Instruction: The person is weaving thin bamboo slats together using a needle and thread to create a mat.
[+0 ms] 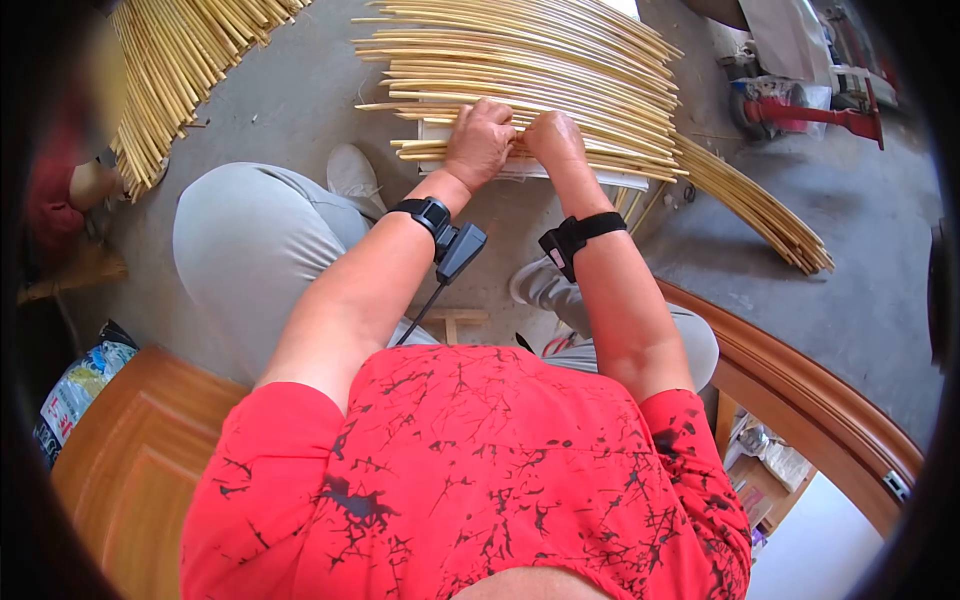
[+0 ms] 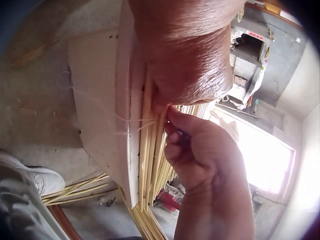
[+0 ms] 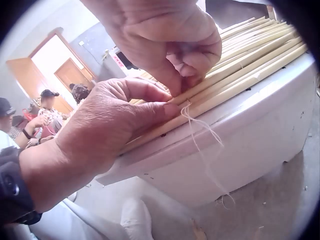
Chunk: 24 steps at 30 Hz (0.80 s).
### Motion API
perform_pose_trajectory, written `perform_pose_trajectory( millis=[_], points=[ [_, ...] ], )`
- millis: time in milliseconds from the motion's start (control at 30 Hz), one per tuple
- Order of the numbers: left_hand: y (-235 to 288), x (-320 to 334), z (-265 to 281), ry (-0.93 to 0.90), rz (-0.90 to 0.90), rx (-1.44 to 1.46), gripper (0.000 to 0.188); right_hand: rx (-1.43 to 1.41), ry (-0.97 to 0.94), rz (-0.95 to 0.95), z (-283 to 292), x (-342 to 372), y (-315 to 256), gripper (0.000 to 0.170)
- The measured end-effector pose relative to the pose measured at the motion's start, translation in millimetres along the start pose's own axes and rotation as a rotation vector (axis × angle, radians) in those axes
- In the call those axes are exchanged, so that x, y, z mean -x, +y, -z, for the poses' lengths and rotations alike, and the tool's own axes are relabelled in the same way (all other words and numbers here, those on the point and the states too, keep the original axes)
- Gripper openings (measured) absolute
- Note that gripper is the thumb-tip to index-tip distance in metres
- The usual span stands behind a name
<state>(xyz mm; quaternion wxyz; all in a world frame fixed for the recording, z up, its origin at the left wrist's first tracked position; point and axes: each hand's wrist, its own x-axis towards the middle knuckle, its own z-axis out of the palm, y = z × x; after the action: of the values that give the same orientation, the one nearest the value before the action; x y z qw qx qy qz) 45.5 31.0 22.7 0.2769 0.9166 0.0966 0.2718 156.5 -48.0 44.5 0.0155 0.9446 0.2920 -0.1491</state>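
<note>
A row of thin pale peeled sticks [image 1: 530, 75] lies side by side on a white block-like stand [image 3: 240, 165]. At its near edge, my left hand [image 1: 482, 140] pinches a stick [image 3: 220, 102] between thumb and index finger. My right hand [image 1: 556, 140] is right beside it, fingers curled and fingertips pinching at the same stick, close to the left thumb. Loose ends of white thread [image 3: 200, 131] hang from the near sticks, just below the fingertips. The right palm hides whatever lies inside its curled fingers.
Another spread of sticks [image 1: 190, 70] lies at the far left, and a bundle [image 1: 760, 205] on the floor at right. A red metal tool [image 1: 820, 115] stands beyond it. A wooden panel [image 1: 150, 440] is near my left side. People [image 3: 50, 107] sit in the background.
</note>
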Motion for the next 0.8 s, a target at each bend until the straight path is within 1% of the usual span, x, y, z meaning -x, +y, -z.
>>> perform_pose_trajectory(
  millis=[33,100,200,267,300,367,400,467,533,567,600,667,733,800],
  points=[
    [0.8,-0.7,-0.3,0.021,-0.014,-0.010,0.003,0.000,-0.009,0.002,-0.8,-0.7,0.7,0.024],
    [0.8,-1.1,-2.2,0.021,-0.016,-0.003,0.003,0.007,-0.016,0.005,2.0,0.0,0.7,0.023],
    [-1.3,-0.1,-0.8,0.018,-0.011,0.019,0.006,0.025,-0.010,0.064,6.1,10.4,-3.1,0.019],
    [-2.2,-0.8,-0.4,0.017,-0.007,0.041,0.008,-0.042,0.197,0.242,1.6,14.4,3.1,0.016],
    [-3.0,-0.8,-0.8,0.021,-0.012,0.037,0.008,-0.040,0.193,0.249,-1.3,12.1,2.7,0.016],
    [-1.1,1.5,-1.6,0.020,-0.015,0.032,0.009,-0.057,0.318,0.235,-5.5,4.8,1.3,0.017],
    [-1.1,2.6,-3.8,0.018,-0.032,0.025,0.009,-0.060,0.317,0.235,0.8,-2.5,-0.5,0.017],
    [-2.3,3.7,-3.0,0.014,-0.047,0.016,0.008,-0.277,0.423,0.038,23.7,-20.9,-3.9,0.018],
    [1.0,3.1,-2.0,-0.025,-0.034,0.008,0.007,-0.479,0.353,0.046,39.8,-27.6,-1.6,0.019],
    [1.9,2.8,-0.3,-0.011,-0.035,0.055,0.006,-0.831,0.135,-0.023,43.3,-22.9,0.9,0.019],
    [2.5,1.7,-1.2,-0.005,-0.042,0.064,0.006,-0.823,0.146,-0.026,47.3,-12.4,-0.4,0.019],
    [2.0,2.2,-2.7,-0.009,-0.060,-0.020,0.005,-1.416,-0.109,-0.160,51.0,4.8,-3.7,0.014],
    [2.8,2.4,0.4,-0.032,-0.057,-0.004,0.005,-1.387,-0.071,-0.153,59.7,11.6,-5.9,0.012],
    [2.5,-0.5,0.3,0.017,-0.016,0.053,0.006,-1.237,0.114,0.050,72.9,17.5,-4.8,0.013]
  ],
)
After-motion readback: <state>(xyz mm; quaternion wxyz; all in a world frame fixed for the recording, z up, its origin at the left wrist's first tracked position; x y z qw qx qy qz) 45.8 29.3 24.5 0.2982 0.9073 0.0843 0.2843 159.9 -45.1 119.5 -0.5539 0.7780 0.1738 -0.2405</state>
